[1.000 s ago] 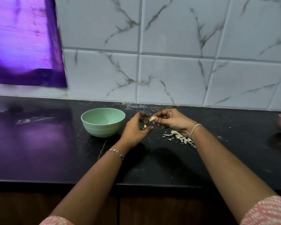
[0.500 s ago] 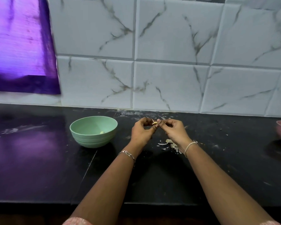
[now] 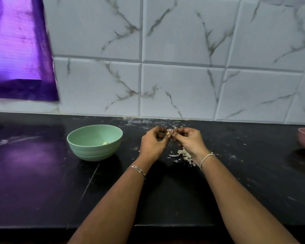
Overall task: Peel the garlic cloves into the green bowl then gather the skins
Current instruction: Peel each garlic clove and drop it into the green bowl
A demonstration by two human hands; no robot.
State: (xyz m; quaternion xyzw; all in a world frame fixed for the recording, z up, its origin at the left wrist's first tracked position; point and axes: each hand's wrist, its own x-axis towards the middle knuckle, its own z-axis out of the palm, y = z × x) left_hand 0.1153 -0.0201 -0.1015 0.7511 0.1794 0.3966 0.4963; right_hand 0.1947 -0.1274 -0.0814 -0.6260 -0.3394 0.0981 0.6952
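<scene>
Now that my left hand (image 3: 152,143) has risen to meet my right hand (image 3: 189,140), both sets of fingers pinch the clove (image 3: 168,133) right of the bowl (image 3: 81,150), skin seemingly still partly on, so peeling continues above the skins (image 3: 182,154).

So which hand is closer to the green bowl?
Left. The left hand is right of the green bowl, not touching; the right hand is beyond it, farther right.
</scene>
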